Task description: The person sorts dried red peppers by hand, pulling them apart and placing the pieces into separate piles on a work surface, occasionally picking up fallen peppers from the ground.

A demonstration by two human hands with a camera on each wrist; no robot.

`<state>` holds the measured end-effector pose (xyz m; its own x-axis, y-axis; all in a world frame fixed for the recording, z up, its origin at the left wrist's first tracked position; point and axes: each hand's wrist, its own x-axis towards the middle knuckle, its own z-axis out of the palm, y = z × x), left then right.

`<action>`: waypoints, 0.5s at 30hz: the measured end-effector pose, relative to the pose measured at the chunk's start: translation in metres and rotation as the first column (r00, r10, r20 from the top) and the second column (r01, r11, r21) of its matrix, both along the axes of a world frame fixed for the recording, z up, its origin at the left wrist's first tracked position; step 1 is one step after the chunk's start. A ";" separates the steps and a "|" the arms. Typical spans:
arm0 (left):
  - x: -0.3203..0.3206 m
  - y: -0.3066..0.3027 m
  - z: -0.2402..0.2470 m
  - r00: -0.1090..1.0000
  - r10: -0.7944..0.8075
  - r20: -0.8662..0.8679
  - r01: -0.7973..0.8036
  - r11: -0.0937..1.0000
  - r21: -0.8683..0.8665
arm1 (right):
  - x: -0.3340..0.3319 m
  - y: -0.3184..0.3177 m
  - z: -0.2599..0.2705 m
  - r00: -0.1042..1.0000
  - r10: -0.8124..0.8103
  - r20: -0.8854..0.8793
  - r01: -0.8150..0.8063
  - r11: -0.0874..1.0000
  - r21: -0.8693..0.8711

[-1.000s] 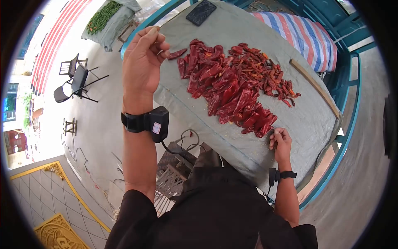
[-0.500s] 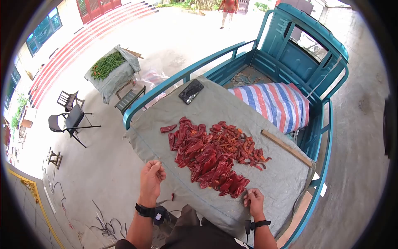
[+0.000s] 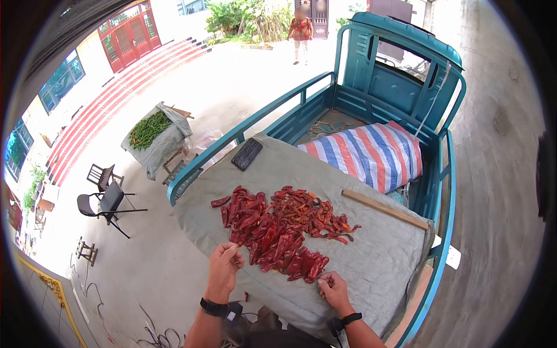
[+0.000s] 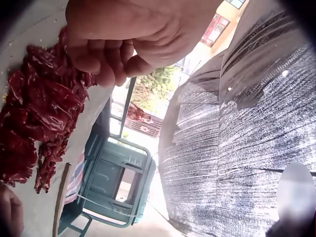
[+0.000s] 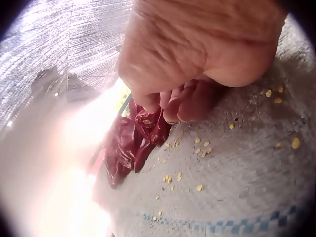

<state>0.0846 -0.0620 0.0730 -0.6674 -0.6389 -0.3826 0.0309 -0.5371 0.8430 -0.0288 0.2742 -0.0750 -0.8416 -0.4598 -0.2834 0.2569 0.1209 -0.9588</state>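
Observation:
Large dark red peppers lie in a heap on a grey cloth, against smaller, shrivelled red ones. The left hand is raised at the heap's near left side, its fingers loosely curled; no object shows in it in the left wrist view. The right hand is by the heap's near right end, fingers loosely bent. In the right wrist view the fingertips of the right hand are close beside glossy peppers; whether they touch is unclear. Yellow seeds dot the cloth there.
A black phone and a wooden strip lie on the cloth. Teal truck-bed rails surround it, with a striped sack behind. Chairs and green peppers are left; a person stands far back.
The head view has tilted up, showing more of the truck and yard. The left hand has come down from its higher position toward the heap's near side. The right hand stays by the heap's near end.

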 end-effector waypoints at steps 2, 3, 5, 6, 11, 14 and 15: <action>0.006 0.007 -0.012 1.000 0.006 0.016 -0.007 0.997 0.071 | 0.002 0.003 -0.011 0.996 0.031 -0.088 -0.028 0.999 0.034; 0.009 0.009 -0.018 1.000 0.005 0.029 -0.007 0.998 0.070 | 0.003 0.002 -0.015 0.989 0.047 -0.142 -0.039 0.998 0.058; 0.012 0.012 -0.030 0.999 0.000 0.053 -0.004 0.997 0.076 | 0.003 0.004 -0.022 0.969 0.070 -0.237 -0.044 0.993 0.112; 0.014 0.011 -0.036 0.998 0.003 0.067 -0.008 0.997 0.076 | 0.004 0.003 -0.017 0.958 0.077 -0.276 -0.038 0.989 0.144; 0.027 -0.008 -0.057 0.993 0.026 0.113 -0.031 0.998 0.046 | 0.006 -0.003 0.000 0.947 0.051 -0.318 0.019 0.976 0.215; 0.042 -0.024 -0.066 0.990 0.054 0.133 -0.063 0.996 0.059 | 0.008 -0.009 0.007 0.957 0.042 -0.288 0.034 0.966 0.255; 0.048 -0.031 -0.072 0.987 0.074 0.142 -0.085 0.993 0.079 | 0.006 -0.009 0.002 0.953 0.042 -0.301 0.044 0.961 0.274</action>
<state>0.1330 -0.0926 0.0011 -0.5526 -0.6494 -0.5225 -0.0374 -0.6069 0.7939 -0.0223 0.2655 -0.0729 -0.9074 -0.3993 -0.1312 -0.0386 0.3901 -0.9200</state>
